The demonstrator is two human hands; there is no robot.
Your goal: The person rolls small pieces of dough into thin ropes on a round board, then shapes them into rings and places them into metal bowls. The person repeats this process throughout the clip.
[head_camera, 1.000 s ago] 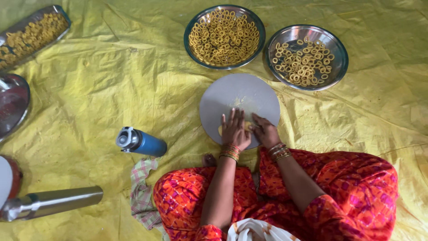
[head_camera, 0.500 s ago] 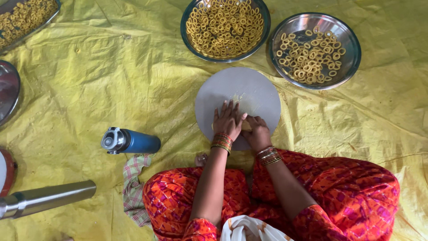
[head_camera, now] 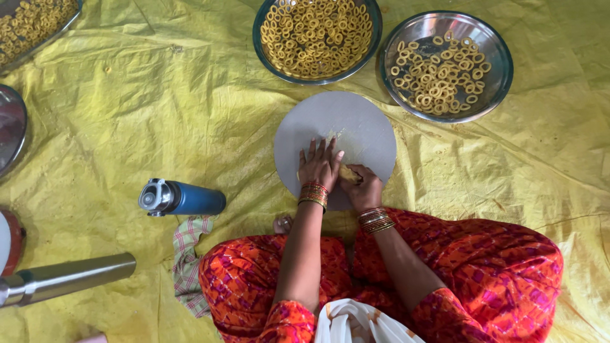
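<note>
While the person sat cross-legged on the yellow tarpaulin point(head_camera: 127, 114), a small lump of yellow dough point(head_camera: 349, 173) was kept at the near edge of the round grey rolling board point(head_camera: 356, 124), between the two hands. The left hand point(head_camera: 319, 165) was laid flat on the board with its fingers point(head_camera: 321, 148) spread and straight, holding nothing, its palm edge just beside the dough. The right hand point(head_camera: 364, 186) was curled over the dough, the fingers bent around it in a loose grip. The dough was judged to be soft, light and easily marked, probably a little oily or sticky, so it would best be taken between fingertips and pressed gently rather than squeezed. Beyond the board, a green-rimmed bowl point(head_camera: 318, 75) heaped with dough rings point(head_camera: 316, 33) and a steel bowl point(head_camera: 492, 95) holding fewer rings point(head_camera: 440, 71) were seen side by side; such rings looked fragile and likely to lose shape if pinched. To the left, a blue flask point(head_camera: 183, 198) was lying on its side near a checked cloth point(head_camera: 188, 254), and a steel cylinder point(head_camera: 67, 278) was lying lower left. A tray of more rings point(head_camera: 32, 24) was partly visible at the upper left corner.
</note>
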